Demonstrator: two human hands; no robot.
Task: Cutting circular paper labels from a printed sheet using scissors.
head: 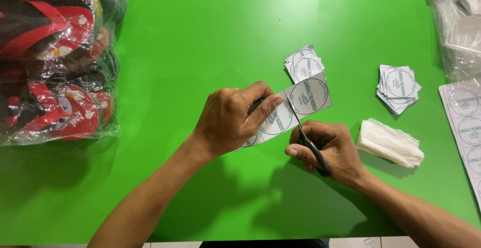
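A strip of round labels (293,108) sits mid-frame, pinched in the closed left hand (231,120), while the right hand (328,150) grips black-handled scissors (308,140) whose blades seemingly bite between two labels. Cut label stacks (399,87) lie right on the green table (200,42); bagged sandals (52,62) upper left.

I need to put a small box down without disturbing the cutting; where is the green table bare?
The green table is bare between the bagged red-and-black sandals and the small stacks of cut square labels, and in front of the left hand. It is crowded right of the right hand: folded white plastic bags, printed label sheet.
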